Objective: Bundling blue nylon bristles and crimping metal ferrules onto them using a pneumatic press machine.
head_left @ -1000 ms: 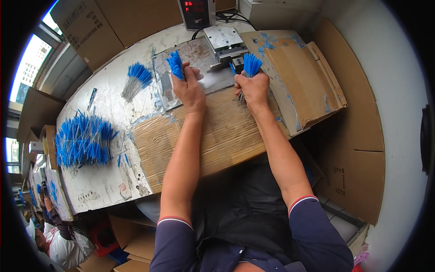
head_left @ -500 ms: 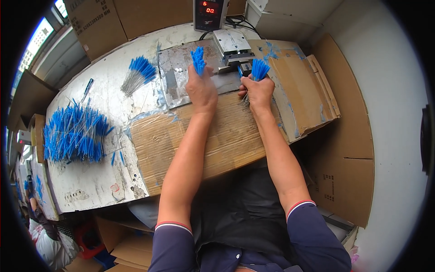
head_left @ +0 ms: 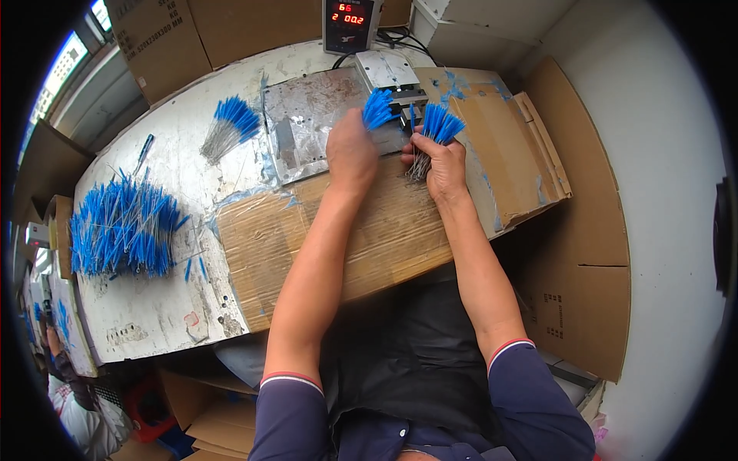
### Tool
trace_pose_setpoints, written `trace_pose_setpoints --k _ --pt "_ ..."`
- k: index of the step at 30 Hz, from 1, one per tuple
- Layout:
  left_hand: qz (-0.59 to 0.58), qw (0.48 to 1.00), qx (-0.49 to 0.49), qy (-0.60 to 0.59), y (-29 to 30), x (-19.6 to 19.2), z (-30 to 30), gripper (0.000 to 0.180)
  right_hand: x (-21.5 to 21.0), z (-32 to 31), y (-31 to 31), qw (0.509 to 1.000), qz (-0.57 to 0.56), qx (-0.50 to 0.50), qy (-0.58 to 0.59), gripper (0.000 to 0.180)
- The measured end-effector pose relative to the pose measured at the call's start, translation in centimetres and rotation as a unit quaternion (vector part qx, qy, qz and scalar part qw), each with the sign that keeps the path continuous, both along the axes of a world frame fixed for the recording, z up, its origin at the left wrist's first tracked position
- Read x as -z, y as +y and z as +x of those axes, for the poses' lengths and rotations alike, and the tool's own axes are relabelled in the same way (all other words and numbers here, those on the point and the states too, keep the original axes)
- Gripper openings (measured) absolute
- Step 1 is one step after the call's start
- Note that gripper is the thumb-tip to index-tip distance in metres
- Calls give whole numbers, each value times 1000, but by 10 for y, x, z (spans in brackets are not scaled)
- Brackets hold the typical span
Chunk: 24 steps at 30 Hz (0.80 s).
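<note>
My left hand [head_left: 352,157], slightly blurred, is closed around a small bunch of blue-tipped wires [head_left: 378,109], blue ends up. Just to its right, my right hand [head_left: 446,165] grips a fuller bundle of blue-tipped wires [head_left: 442,123]; their thin grey wire ends hang below the palm. One single blue tip [head_left: 412,117] stands upright by the right thumb and index finger, close to the front of a small metal bench machine [head_left: 388,71]. Whether that piece touches the machine, I cannot tell.
Behind the machine stands a box with a red lit display [head_left: 350,27]. A large heap of blue-tipped wires [head_left: 127,223], a smaller bunch [head_left: 231,127] and a pen [head_left: 144,152] lie to the left. Cardboard [head_left: 338,238] covers the near table edge. Another person [head_left: 81,415] is at far lower left.
My left hand has moved right, its bunch now tilted toward the machine and my right hand's bundle. The right hand's bundle is fanned wider, with a single piece standing apart. The display reading has changed.
</note>
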<state>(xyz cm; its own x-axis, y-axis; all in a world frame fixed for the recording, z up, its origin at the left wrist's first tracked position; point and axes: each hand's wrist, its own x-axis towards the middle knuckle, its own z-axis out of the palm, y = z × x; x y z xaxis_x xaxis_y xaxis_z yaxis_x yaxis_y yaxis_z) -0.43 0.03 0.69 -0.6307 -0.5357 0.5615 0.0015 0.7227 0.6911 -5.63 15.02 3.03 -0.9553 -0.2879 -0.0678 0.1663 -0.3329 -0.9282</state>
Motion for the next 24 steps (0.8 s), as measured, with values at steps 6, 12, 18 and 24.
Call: trace_pose_setpoints --k 6,12,18,24 --pt "-9 1000 12 -23 2 -1 1 14 1 -1 4 1000 24 -2 -14 19" --pt "-43 999 19 -8 4 -2 2 11 -2 2 6 999 40 -2 -10 20" --pt "-107 991 8 -83 4 -2 2 16 -1 3 0 998 63 5 14 16" --pt "29 995 -87 -41 1 -4 4 21 -6 -7 -10 991 126 29 28 13"
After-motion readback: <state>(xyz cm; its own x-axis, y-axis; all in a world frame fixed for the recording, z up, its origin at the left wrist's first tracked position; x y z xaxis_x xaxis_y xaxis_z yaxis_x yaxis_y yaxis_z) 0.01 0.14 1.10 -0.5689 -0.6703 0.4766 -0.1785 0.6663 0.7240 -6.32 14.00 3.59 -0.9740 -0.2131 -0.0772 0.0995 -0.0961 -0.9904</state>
